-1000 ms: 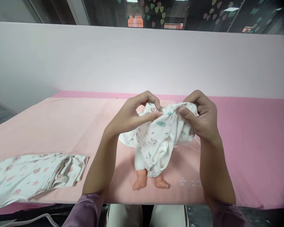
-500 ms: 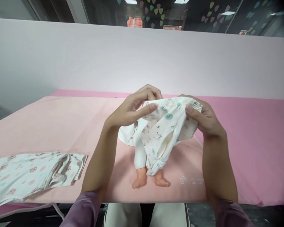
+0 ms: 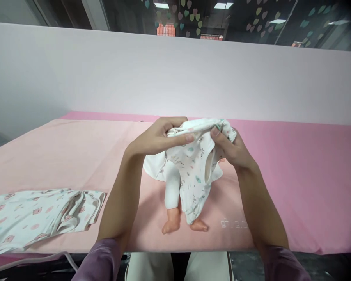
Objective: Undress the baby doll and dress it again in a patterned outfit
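Note:
A small white baby garment with green and pink prints (image 3: 193,171) hangs between my two hands, its lower end drooping over the doll's legs. My left hand (image 3: 166,136) grips its upper left edge, thumb in front and fingers behind. On the other side my right hand (image 3: 229,146) pinches the bunched upper right edge with the thumb. Beneath it a baby doll (image 3: 172,191) lies on the pink mat, its bare feet pointing toward me. One leg shows in white cloth; the doll's head and most of its body are hidden behind the garment and my hands.
A folded printed cloth (image 3: 41,218) lies on the left of the pale pink mat (image 3: 84,156). Brighter pink covering (image 3: 304,183) spreads on the right. A white padded wall (image 3: 175,78) rises behind. A pale cable (image 3: 55,256) runs below the front left edge.
My right hand has moved left, closer to my left hand, gathering the garment's upper edge. My left hand has shifted slightly left and lower. The garment now hangs narrower.

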A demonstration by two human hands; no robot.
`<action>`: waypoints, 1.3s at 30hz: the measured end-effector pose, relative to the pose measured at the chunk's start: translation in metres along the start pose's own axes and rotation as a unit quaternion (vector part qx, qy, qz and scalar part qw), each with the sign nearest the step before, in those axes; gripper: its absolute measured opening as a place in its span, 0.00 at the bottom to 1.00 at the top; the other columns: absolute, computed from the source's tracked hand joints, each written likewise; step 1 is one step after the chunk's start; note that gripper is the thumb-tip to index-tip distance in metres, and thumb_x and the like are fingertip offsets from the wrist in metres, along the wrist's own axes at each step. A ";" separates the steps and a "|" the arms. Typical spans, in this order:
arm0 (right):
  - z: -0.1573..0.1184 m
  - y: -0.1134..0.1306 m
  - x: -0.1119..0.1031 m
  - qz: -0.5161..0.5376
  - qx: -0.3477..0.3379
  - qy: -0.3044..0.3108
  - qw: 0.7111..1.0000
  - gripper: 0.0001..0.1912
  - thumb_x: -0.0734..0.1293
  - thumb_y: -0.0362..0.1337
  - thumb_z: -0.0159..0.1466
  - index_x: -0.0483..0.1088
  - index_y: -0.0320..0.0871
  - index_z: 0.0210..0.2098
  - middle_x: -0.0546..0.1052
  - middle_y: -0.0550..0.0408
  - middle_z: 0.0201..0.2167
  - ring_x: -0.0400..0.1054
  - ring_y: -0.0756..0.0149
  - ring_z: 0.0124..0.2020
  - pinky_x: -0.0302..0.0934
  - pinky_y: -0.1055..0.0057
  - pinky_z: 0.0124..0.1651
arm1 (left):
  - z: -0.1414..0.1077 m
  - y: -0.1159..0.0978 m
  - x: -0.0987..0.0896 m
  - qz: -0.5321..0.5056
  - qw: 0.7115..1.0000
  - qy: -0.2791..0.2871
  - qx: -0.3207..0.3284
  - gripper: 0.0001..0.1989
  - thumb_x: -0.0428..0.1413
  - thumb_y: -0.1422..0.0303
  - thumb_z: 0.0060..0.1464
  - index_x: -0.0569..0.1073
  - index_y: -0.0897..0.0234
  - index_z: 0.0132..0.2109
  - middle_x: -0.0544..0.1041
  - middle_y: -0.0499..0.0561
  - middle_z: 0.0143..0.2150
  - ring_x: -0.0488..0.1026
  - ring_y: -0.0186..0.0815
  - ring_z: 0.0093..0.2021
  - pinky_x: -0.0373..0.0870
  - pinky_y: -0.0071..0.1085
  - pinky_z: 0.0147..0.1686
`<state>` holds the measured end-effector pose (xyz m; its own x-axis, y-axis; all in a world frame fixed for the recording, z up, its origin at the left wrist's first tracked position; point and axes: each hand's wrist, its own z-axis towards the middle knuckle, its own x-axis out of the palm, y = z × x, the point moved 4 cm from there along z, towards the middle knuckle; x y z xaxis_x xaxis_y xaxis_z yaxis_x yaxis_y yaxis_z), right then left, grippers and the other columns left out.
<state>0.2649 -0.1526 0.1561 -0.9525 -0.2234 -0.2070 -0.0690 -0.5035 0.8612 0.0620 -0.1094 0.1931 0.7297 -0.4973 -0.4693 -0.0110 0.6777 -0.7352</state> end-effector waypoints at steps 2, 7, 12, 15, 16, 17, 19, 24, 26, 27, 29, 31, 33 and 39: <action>0.001 -0.001 0.005 -0.007 0.008 0.062 0.998 0.22 0.68 0.58 0.70 0.76 0.45 0.47 0.78 0.55 0.33 0.75 0.62 0.34 0.71 0.68 0.34 | 0.002 -0.001 0.001 -0.014 0.998 -0.056 0.009 0.23 0.61 0.45 0.61 0.72 0.61 0.38 0.70 0.49 0.31 0.72 0.35 0.33 0.68 0.29 0.32; -0.003 -0.006 0.034 -0.135 0.070 0.282 0.947 0.26 0.78 0.54 0.61 0.77 0.46 0.51 0.82 0.54 0.46 0.77 0.58 0.47 0.73 0.66 0.49 | 0.007 -0.001 0.014 -0.038 0.989 -0.140 -0.017 0.23 0.56 0.45 0.66 0.70 0.62 0.39 0.67 0.47 0.30 0.71 0.32 0.32 0.68 0.26 0.33; 0.000 -0.006 0.020 -0.079 0.032 0.143 0.986 0.24 0.73 0.53 0.67 0.75 0.47 0.57 0.81 0.52 0.50 0.75 0.55 0.54 0.73 0.60 0.56 | 0.003 0.011 0.010 -0.048 0.996 -0.009 -0.076 0.24 0.62 0.46 0.60 0.75 0.65 0.38 0.73 0.49 0.31 0.72 0.33 0.31 0.66 0.27 0.30; 0.000 -0.005 0.004 -0.025 -0.004 0.036 0.999 0.23 0.67 0.54 0.72 0.75 0.47 0.58 0.80 0.51 0.50 0.75 0.55 0.54 0.74 0.59 0.54 | 0.000 0.020 0.004 -0.062 0.994 0.056 -0.073 0.23 0.69 0.50 0.53 0.78 0.66 0.42 0.78 0.52 0.35 0.76 0.38 0.35 0.70 0.30 0.34; -0.001 -0.005 0.000 -0.022 -0.007 0.021 1.000 0.22 0.66 0.54 0.73 0.75 0.47 0.58 0.80 0.51 0.50 0.75 0.55 0.54 0.74 0.60 0.54 | 0.000 0.022 0.002 -0.074 0.994 0.044 -0.062 0.23 0.69 0.50 0.53 0.78 0.65 0.44 0.79 0.52 0.37 0.77 0.39 0.37 0.72 0.30 0.35; -0.001 -0.005 -0.001 -0.026 -0.003 0.027 0.999 0.22 0.67 0.54 0.73 0.75 0.47 0.58 0.80 0.51 0.50 0.75 0.55 0.54 0.74 0.60 0.55 | 0.000 0.024 0.000 -0.087 0.995 0.019 -0.051 0.22 0.68 0.51 0.55 0.77 0.64 0.46 0.79 0.52 0.37 0.77 0.39 0.38 0.72 0.30 0.36; -0.005 -0.004 0.005 -0.041 0.028 0.123 0.991 0.23 0.71 0.52 0.70 0.75 0.47 0.58 0.81 0.52 0.50 0.76 0.55 0.54 0.74 0.60 0.55 | 0.002 0.027 -0.001 -0.114 0.992 -0.037 -0.037 0.20 0.65 0.51 0.59 0.76 0.62 0.47 0.78 0.51 0.37 0.77 0.36 0.37 0.72 0.28 0.36; -0.010 -0.001 0.020 -0.036 0.049 0.268 0.961 0.25 0.76 0.49 0.66 0.75 0.46 0.58 0.81 0.52 0.49 0.77 0.57 0.52 0.76 0.63 0.52 | 0.003 0.034 0.009 -0.140 0.987 0.006 -0.073 0.22 0.64 0.48 0.59 0.76 0.64 0.43 0.77 0.51 0.34 0.77 0.37 0.35 0.72 0.28 0.32; -0.004 0.000 0.014 -0.015 0.010 0.146 0.989 0.22 0.72 0.51 0.69 0.75 0.46 0.57 0.81 0.52 0.48 0.76 0.57 0.52 0.76 0.63 0.52 | 0.002 0.035 0.012 -0.128 0.986 0.071 -0.075 0.25 0.68 0.48 0.53 0.78 0.66 0.43 0.79 0.53 0.36 0.78 0.40 0.37 0.73 0.29 0.33; -0.002 0.000 0.010 -0.007 -0.003 0.087 0.996 0.21 0.70 0.52 0.71 0.76 0.46 0.56 0.81 0.51 0.48 0.77 0.57 0.52 0.76 0.63 0.51 | 0.001 0.034 0.012 -0.118 0.987 0.088 -0.070 0.25 0.70 0.49 0.51 0.79 0.66 0.44 0.79 0.53 0.37 0.78 0.40 0.37 0.74 0.30 0.34; 0.000 0.000 0.005 0.001 -0.012 0.043 0.999 0.19 0.68 0.51 0.73 0.76 0.46 0.55 0.81 0.52 0.45 0.77 0.58 0.50 0.76 0.64 0.50 | 0.002 0.034 0.009 -0.106 0.990 0.073 -0.049 0.23 0.70 0.53 0.52 0.78 0.65 0.46 0.80 0.53 0.39 0.78 0.40 0.39 0.75 0.31 0.36; -0.002 0.000 0.007 -0.005 -0.002 0.127 0.992 0.20 0.71 0.49 0.71 0.75 0.45 0.56 0.81 0.53 0.43 0.77 0.58 0.49 0.76 0.65 0.48 | 0.003 0.033 0.006 -0.112 0.993 0.023 -0.028 0.19 0.68 0.56 0.57 0.77 0.63 0.48 0.80 0.52 0.40 0.78 0.37 0.39 0.76 0.30 0.38; -0.008 0.002 0.012 -0.008 0.006 0.254 0.967 0.24 0.75 0.47 0.67 0.74 0.44 0.58 0.81 0.53 0.43 0.77 0.59 0.49 0.76 0.66 0.47 | 0.004 0.033 0.008 -0.126 0.992 0.002 -0.021 0.17 0.66 0.56 0.60 0.76 0.62 0.48 0.79 0.51 0.39 0.77 0.36 0.38 0.76 0.29 0.38; -0.004 0.005 -0.005 0.012 -0.058 0.063 0.996 0.20 0.70 0.49 0.71 0.76 0.47 0.58 0.81 0.52 0.41 0.77 0.58 0.50 0.76 0.64 0.51 | 0.004 0.033 0.024 -0.131 0.986 0.093 -0.033 0.27 0.68 0.47 0.53 0.78 0.65 0.48 0.80 0.55 0.40 0.80 0.45 0.44 0.79 0.36 0.42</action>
<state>0.2706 -0.1568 0.1596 -0.9081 -0.3362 -0.2497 -0.0047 -0.5880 0.8088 0.0815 -0.0969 0.1600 0.5753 -0.7460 -0.3354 0.1125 0.4784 -0.8709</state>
